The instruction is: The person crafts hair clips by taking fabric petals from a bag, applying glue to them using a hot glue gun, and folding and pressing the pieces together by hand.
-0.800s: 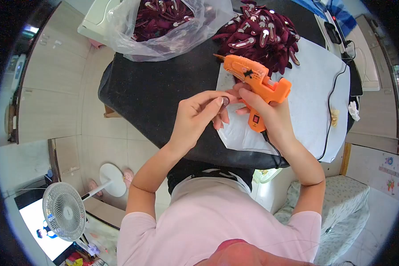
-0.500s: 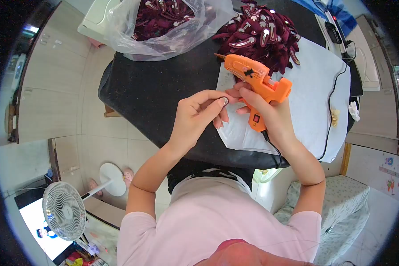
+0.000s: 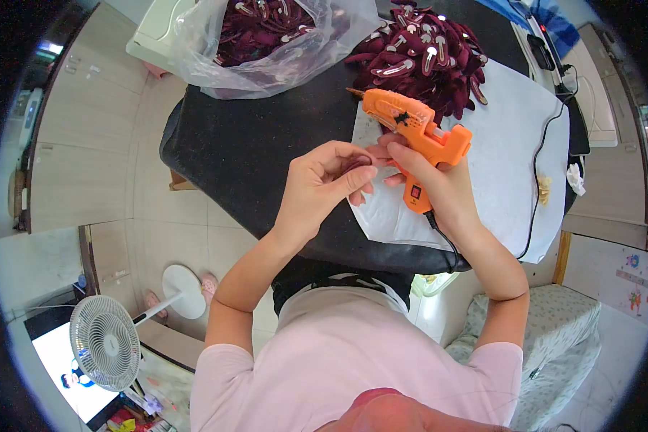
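Note:
Between the thumb and fingers of my left hand point(image 3: 322, 186) is a small dark-red hair clip point(image 3: 356, 165), mostly covered by the fingers. My right hand point(image 3: 439, 183) is wrapped round the handle of an orange hot glue gun point(image 3: 410, 126), its nozzle pointing to the upper left. The right fingertips come close to the left ones; whether they touch the clip I cannot tell. Beyond the gun lies a heap of dark-red fabric hair clips point(image 3: 428, 57) with silver metal parts.
A clear plastic bag point(image 3: 266, 83) with more dark-red clips stands on the black table point(image 3: 237, 137). White paper point(image 3: 511, 165) lies under the gun. A black cord point(image 3: 536, 165) crosses it, near a yellowish scrap point(image 3: 543, 191). A standing fan point(image 3: 106, 344) is at lower left.
The clip has turned in my left fingers, so its dark-red side shows more and the metal less. The glue gun has shifted very slightly left.

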Demonstrator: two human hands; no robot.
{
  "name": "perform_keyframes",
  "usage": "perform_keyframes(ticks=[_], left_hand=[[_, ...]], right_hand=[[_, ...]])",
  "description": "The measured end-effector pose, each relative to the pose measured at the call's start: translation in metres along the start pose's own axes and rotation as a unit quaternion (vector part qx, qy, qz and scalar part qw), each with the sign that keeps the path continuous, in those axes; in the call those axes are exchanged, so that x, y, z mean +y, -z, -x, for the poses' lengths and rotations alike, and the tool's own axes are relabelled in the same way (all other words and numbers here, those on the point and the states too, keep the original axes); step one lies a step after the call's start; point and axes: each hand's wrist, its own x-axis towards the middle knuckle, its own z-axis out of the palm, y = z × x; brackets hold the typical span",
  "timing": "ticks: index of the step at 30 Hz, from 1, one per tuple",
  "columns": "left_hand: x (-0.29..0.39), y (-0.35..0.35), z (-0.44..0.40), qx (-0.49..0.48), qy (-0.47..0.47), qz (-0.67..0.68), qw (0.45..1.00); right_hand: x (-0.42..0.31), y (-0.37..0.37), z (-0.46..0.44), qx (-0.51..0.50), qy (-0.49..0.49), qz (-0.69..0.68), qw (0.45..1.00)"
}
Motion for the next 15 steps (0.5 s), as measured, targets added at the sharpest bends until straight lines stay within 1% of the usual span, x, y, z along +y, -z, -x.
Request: perform_keyframes(ticks=[2, 5, 8, 15], left_hand=[[-0.0018, -0.0016, -0.0027, 0.0, -0.004, 0.037, 0.999], [-0.0011, 0.0024, -0.0037, -0.011, 0.033, 0.073, 0.997], [-0.002, 0.003, -0.0032, -0.01, 0.036, 0.088, 0.995], [0.001, 0.0028, -0.0026, -0.014, 0.035, 0.065, 0.997]], right_hand=[[0.0003, 0.0002, -0.0003, 0.004, -0.003, 0.002, 1.0], [0.0038, 0.0021, -0.0014, 0.002, 0.0, 0.007, 1.0], [0.0029, 0.0012, -0.0008, 0.005, 0.002, 0.01, 1.0], [0.0028, 0.0005, -0.0008, -0.001, -0.003, 0.011, 1.0]])
